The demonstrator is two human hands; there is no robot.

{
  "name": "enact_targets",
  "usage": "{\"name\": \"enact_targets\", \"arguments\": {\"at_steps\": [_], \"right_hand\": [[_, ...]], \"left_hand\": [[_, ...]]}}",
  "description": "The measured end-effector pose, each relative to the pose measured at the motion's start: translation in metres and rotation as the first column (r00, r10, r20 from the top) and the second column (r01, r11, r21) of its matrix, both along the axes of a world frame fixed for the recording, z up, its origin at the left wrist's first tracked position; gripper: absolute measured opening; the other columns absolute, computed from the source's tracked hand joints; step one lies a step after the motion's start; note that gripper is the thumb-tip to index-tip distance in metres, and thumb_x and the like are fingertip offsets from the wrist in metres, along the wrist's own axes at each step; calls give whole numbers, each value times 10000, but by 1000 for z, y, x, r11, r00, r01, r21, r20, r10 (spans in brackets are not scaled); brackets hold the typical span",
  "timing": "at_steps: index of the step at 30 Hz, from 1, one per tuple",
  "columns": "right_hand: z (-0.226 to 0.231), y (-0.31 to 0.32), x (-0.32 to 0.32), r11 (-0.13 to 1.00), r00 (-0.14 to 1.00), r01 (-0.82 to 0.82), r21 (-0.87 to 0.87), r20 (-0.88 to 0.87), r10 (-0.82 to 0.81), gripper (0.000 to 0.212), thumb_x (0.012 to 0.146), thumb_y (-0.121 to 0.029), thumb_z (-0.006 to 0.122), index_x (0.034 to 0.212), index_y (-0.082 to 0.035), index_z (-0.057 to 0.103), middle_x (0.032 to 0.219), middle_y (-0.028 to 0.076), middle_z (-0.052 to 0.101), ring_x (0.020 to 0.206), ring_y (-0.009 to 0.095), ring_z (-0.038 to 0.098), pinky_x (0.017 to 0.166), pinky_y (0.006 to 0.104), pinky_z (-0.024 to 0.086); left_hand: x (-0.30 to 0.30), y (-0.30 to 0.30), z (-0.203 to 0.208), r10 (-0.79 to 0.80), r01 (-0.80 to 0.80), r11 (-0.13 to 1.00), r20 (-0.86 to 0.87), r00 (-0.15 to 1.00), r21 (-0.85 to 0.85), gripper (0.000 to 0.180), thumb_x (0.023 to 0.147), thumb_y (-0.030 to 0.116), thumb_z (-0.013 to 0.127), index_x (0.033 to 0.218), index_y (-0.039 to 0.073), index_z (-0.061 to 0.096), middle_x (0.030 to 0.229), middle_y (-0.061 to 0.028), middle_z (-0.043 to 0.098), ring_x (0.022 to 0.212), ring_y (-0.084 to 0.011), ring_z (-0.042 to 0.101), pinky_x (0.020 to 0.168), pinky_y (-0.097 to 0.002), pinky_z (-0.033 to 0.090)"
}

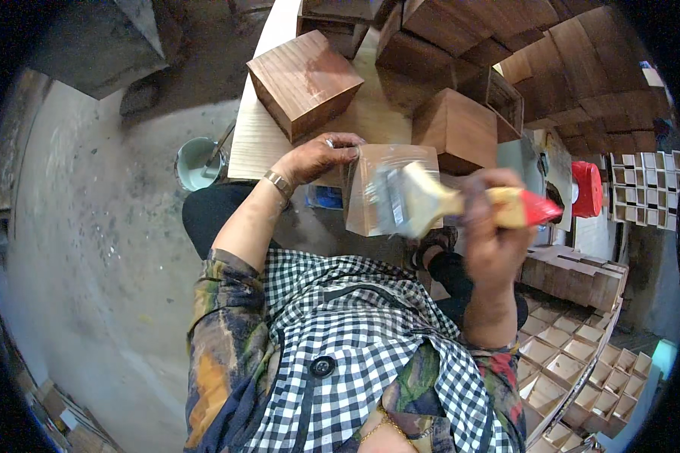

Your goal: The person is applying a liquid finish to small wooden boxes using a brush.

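Observation:
My left hand [317,160] grips the far left edge of a wooden box [378,156], which is tilted above my lap at the table's near edge. Its top face looks wet and streaky. Closed around the yellow handle of a wide paintbrush [431,198], my right hand [493,226] is somewhat blurred by motion. The brush's bristles lie over the box's top face and hide part of it; the handle's end is red. Beyond my left hand, a box with a partly wet, glossy top [306,72] sits on the pale wooden table [251,147].
Another brown box [457,128] stands on the table at the right, with stacked boxes [574,68] behind it. A bucket [198,162] of pale liquid is on the floor at the left. A red container [586,189] and compartmented wooden trays [559,347] are at the right.

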State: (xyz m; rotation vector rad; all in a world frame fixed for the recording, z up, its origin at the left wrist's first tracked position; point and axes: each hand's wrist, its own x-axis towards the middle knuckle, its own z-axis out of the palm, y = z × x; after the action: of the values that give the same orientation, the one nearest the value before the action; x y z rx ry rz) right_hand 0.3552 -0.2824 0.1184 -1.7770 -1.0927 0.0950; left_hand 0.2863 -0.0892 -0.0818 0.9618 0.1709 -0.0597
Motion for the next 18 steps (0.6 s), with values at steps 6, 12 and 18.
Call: {"name": "enact_targets", "arguments": {"at_steps": [6, 12, 18], "right_hand": [[2, -2, 52, 954, 939, 273, -127, 252, -236, 131, 782, -133, 587, 782, -11, 539, 627, 84, 570, 576, 174, 561, 530, 286, 423], [-4, 15, 62, 963, 928, 212, -166, 345, -145, 200, 774, -229, 584, 749, -34, 550, 627, 147, 573, 596, 327, 577, 538, 393, 430], [-2, 42, 42, 941, 916, 154, -300, 400, -23, 176, 788, -161, 589, 752, 7, 549, 580, 88, 553, 530, 150, 552, 506, 289, 416]], "left_hand": [[2, 1, -2, -3, 4, 1000, -19, 1000, 8, 305, 789, 209, 595, 1016, 13, 539, 952, -31, 559, 896, -119, 485, 824, -240, 368], [1, 1, -1, 13, -14, 1000, 9, 1000, 25, 285, 782, 211, 607, 992, 26, 552, 928, -21, 559, 887, -110, 482, 815, -236, 363], [2, 1, -1, 3, -3, 1000, 1, 1000, -28, 288, 770, 221, 624, 977, 32, 561, 911, -7, 561, 879, -104, 482, 814, -233, 358]]}}
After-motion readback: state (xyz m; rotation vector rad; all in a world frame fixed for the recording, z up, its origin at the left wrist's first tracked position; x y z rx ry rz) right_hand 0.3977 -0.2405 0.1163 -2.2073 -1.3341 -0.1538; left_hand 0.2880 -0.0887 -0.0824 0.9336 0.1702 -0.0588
